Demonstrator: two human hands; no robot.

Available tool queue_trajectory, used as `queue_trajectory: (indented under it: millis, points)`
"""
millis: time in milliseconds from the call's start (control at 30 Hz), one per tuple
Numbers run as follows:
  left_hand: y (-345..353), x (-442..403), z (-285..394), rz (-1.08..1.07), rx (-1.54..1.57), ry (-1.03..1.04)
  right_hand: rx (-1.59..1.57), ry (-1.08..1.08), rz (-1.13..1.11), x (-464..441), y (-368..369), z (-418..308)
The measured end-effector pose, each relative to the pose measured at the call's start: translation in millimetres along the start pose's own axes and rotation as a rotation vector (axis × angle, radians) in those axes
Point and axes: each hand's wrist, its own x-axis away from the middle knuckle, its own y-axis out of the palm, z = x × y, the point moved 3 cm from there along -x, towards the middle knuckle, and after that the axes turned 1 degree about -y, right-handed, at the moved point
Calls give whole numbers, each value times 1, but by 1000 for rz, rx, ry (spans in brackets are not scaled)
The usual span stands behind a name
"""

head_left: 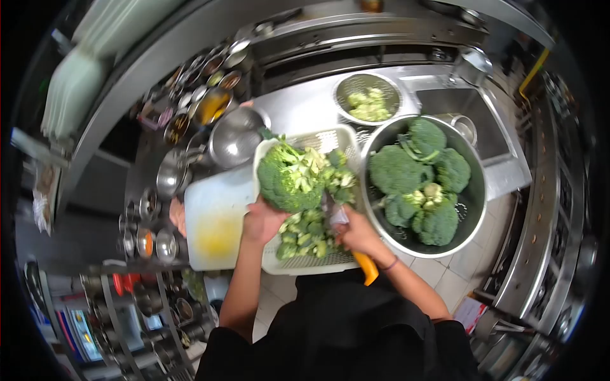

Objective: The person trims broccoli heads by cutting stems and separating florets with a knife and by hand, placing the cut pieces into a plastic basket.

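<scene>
My left hand (263, 220) is closed round the underside of a large broccoli head (283, 181), its pale cut stalks facing up. In my right hand (359, 233) is a knife with a yellow handle (366, 268). Its blade, partly hidden, reaches up beside the broccoli's right edge. Both hands are over a white perforated basket (262, 152) that holds many cut broccoli florets (306, 235). Just right of the basket stands a big metal colander pot (481, 209) with several whole broccoli heads (400, 170) in it.
A smaller colander (343, 82) with pale green pieces sits behind, near the sink (467, 105). To the left lie a yellow-stained white cutting board (219, 216) and a metal bowl (236, 136). Small containers of food (213, 105) line the far left counter.
</scene>
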Motion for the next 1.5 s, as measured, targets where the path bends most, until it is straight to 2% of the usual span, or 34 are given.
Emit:
queue_trajectory:
  millis: [33,100,133,167,233,267,300,367,400,433,533,633,700,833,900,967,1067,1167,1233,1333,1367,1400,1433,1500]
  points:
    - [-22,12,-6,39,20,20,-113,26,75,1,0,-6]
    - [-62,26,-24,254,65,-83,21,-94,238,-6,-1,2]
    - [-72,32,-26,258,259,-85,30,-124,299,-4,1,-17]
    - [-84,36,-29,269,278,-80,35,-150,361,4,2,-40]
    - [-103,40,-29,159,235,55,67,-258,403,7,13,-71]
    - [-112,43,-28,236,247,4,154,-265,374,7,18,-85]
    - [-106,41,-19,231,260,-3,164,-255,381,8,21,-96]
    - [-86,36,4,226,197,25,505,-495,286,12,37,-124]
    - [-84,34,9,221,207,11,564,-577,312,15,43,-140]
    - [-84,33,13,239,159,30,567,-561,318,17,51,-147]
    - [-71,34,21,270,115,44,508,-753,439,19,69,-156]
    - [-61,33,15,288,95,58,772,-451,261,-4,84,-121]
    - [-52,28,12,304,69,90,746,-459,266,-5,77,-112]
    - [-43,25,7,324,-123,208,504,-417,142,4,46,-109]
    - [-47,25,16,380,-423,330,107,-203,17,11,30,-116]
    - [-48,26,21,408,-447,353,64,-224,30,19,24,-118]
    - [-45,36,29,470,-695,496,98,-315,184,36,20,-121]
    - [-23,37,28,498,-694,575,14,-443,240,38,30,-111]
    - [-9,34,25,510,-727,570,150,-405,-7,16,50,-79]
    - [-13,36,17,468,-950,605,42,-382,-19,11,48,-64]
    - [-18,39,16,474,-949,599,-126,-203,-147,6,40,-61]
    - [-20,41,20,494,-1234,609,-285,-23,-269,8,33,-57]
    - [-20,40,25,506,-1518,622,-273,-28,-265,11,25,-56]
    - [-28,41,39,502,-1535,670,-309,56,-204,15,12,-53]
